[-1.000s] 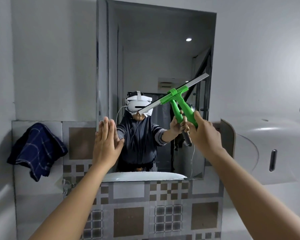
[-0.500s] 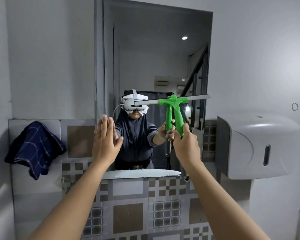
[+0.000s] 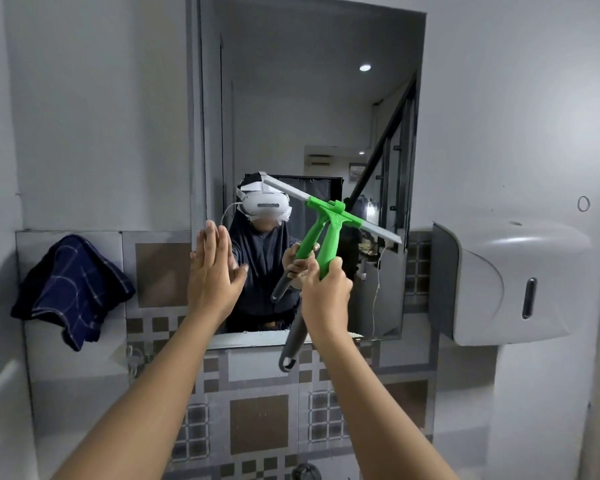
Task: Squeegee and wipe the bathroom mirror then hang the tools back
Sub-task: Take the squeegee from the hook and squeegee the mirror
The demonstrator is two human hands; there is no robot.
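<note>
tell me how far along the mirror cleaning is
In hand: the right hand holds the green squeegee with its blade tilted on the mirror; the left hand is open, flat by the glass. Left: wiping with the blue cloth, which hangs on the wall, then hanging the squeegee up.

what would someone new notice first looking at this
The bright green squeegee stands out, gripped by the right hand with its blade slanted against the mirror at centre. The left hand is held open and flat at the mirror's lower left. A dark blue checked cloth hangs on the tiled wall at left, and a white paper dispenser is mounted at right.
</note>
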